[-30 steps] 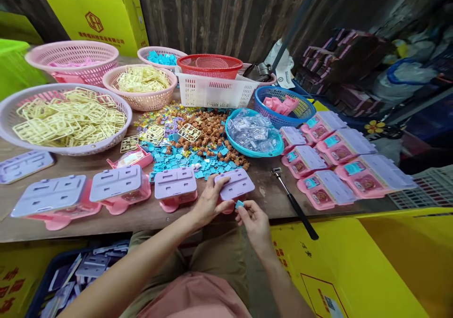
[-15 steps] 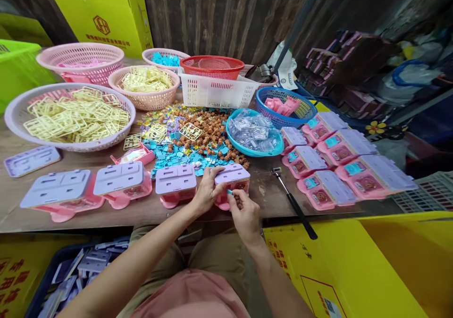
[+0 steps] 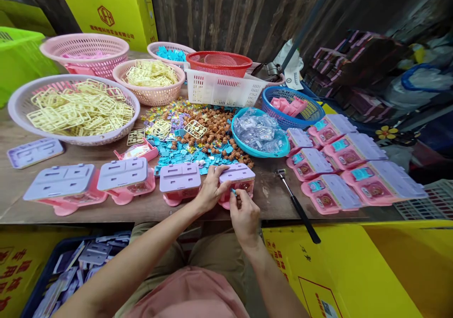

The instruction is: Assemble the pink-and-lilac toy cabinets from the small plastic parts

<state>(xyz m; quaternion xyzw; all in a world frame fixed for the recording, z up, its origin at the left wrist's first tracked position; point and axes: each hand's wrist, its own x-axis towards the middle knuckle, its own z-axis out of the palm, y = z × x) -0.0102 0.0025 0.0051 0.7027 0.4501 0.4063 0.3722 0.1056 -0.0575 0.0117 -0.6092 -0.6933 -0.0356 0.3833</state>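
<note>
At the table's front edge, my left hand (image 3: 211,189) holds a small toy box (image 3: 239,172) with a lilac top and pink body, its fingers over the left side of the top. My right hand (image 3: 244,216) pinches a small blue plastic piece (image 3: 233,192) against the box's near face. Small brown pieces (image 3: 239,202) show in the curled fingers of that hand. Just left of my left hand stands another lilac-topped box (image 3: 180,182). Loose blue pieces (image 3: 191,157) and brown pieces (image 3: 215,124) lie heaped behind the boxes.
A hammer (image 3: 298,207) with a black handle lies at the right, its grip past the table edge. Beyond it stand several finished-looking pink boxes (image 3: 332,193). A turquoise basket (image 3: 260,153) holds clear parts. At the left, a lilac basket (image 3: 76,141) holds cream frames.
The view has shifted slightly, so things on the table sit a little further right. Both hands stay at the same box; the blue piece between my right fingers looks slightly turned.
</note>
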